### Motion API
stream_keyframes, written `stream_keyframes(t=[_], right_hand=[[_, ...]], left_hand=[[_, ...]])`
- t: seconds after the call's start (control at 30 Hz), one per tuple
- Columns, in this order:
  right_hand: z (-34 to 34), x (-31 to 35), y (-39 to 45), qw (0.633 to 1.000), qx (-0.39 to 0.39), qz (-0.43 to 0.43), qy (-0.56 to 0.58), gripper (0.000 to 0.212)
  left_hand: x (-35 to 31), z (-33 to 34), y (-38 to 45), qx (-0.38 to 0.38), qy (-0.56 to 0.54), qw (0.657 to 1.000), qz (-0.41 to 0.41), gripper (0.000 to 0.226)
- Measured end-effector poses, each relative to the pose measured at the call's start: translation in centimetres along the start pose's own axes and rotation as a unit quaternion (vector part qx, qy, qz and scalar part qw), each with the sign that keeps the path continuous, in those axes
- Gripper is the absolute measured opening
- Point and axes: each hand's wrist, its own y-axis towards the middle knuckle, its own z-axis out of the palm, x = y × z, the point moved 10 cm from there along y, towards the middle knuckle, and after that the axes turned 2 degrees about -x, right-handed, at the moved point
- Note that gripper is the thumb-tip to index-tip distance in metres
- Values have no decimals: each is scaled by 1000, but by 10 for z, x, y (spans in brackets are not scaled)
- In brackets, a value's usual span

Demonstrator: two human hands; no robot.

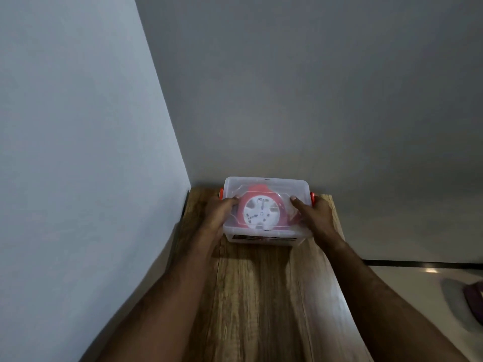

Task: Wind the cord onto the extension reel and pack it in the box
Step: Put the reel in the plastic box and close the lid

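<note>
A clear plastic box (266, 184) with a lid and orange side latches stands at the far end of a wooden table (261, 296). Through the lid I see the red extension reel (261, 212) with its white socket face. My left hand (218, 216) grips the box's left side, thumb lying on the lid. My right hand (312, 215) grips the right side the same way, fingers wrapped down over the edge by the orange latch (312, 198). The cord is not visible apart from the reel.
Grey walls meet in a corner just behind and left of the box. The table's right edge drops to a pale floor (418, 296) where a grey mat (454, 299) and a dark purple object (474, 295) lie.
</note>
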Motion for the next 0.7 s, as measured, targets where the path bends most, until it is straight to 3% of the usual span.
stream_keyframes(t=[0.17, 0.37, 0.43, 0.47, 0.53, 0.6, 0.7], right_hand=[[11, -8, 25, 1000, -5, -4, -17, 43], [13, -28, 36, 1000, -5, 13, -27, 56], [13, -20, 33, 996, -15, -1, -87, 64], [9, -12, 31, 984, -45, -23, -171, 69], [10, 17, 17, 917, -106, -110, -369, 73], [38, 45, -3, 860, -75, -215, -457, 66], [76, 34, -20, 822, 34, -261, -505, 64]], left_hand=[[8, 7, 24, 9, -11, 1000, -16, 26], [2, 13, 35, 2, 11, 1000, 4, 22], [-12, 4, 27, -41, 84, 994, 61, 30], [-26, -2, 20, -92, 204, 966, 130, 40], [-54, 5, -6, -190, 411, 841, 295, 60], [-59, 38, -29, -155, 470, 768, 407, 67], [-48, 72, -50, -117, 524, 681, 498, 82]])
